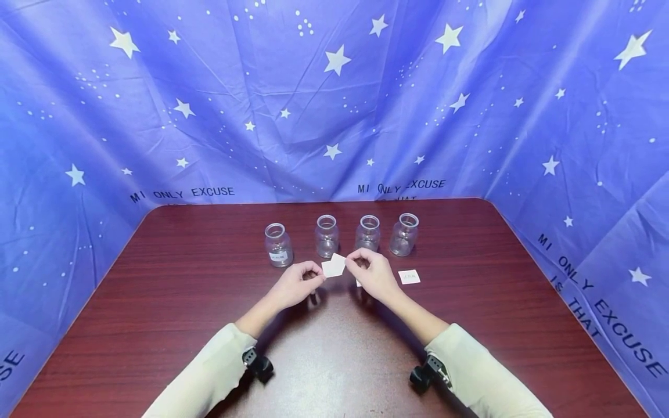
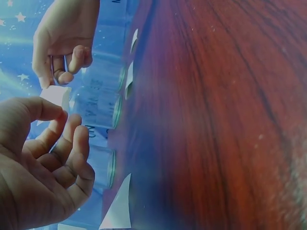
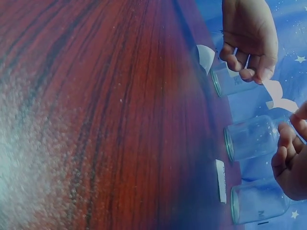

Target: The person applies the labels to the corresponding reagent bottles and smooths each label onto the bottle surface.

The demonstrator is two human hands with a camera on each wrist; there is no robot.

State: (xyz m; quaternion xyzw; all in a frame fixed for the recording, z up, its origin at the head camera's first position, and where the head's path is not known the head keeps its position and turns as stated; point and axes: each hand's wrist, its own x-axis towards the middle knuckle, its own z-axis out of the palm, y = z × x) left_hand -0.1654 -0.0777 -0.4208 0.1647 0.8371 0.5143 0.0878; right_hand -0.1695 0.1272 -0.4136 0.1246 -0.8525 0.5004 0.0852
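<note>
Pale sleeves (image 1: 198, 374) angle inward, fingers (image 2: 52, 131) pinching white paper (image 1: 333, 267).

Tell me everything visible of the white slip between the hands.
The white slip looks like thin paper, in two curled, overlapping flaps; whether it's one folded piece or two, I can't tell. No writing shows. The left hand pinches one end, the right hand the other, holding it above the table, in front of the jars.

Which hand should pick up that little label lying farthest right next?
Probably the right hand: the label lies just beyond its outer side, while the left hand is farther away. Both pinch the white paper between them, so the right would have to let go first.
</note>
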